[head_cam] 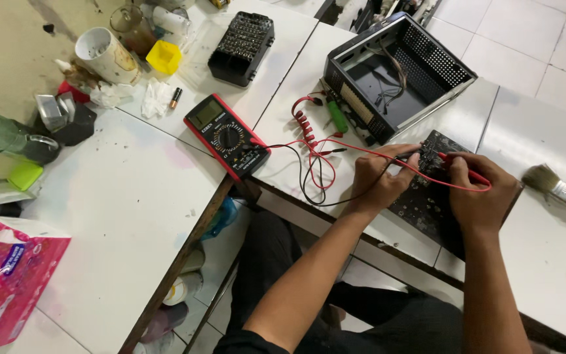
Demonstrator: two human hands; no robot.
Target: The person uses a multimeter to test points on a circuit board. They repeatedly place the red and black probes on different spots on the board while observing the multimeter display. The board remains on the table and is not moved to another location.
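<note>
The left hand point(378, 178) pinches the black probe point(406, 155), the right hand point(481, 190) the red probe point(463, 172), tips steadied on the circuit board point(420, 200); the multimeter point(227, 136) lies at nine o'clock.

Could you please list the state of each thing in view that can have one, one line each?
Left hand: shut on black probe, tip on the circuit board.
Right hand: shut on red probe, tip on the board.
Multimeter: flat on the table, leads plugged in; display unreadable.
Metal case: open, wires inside.
Paintbrush: lying unused.
Cup: tipped on its side.
</note>
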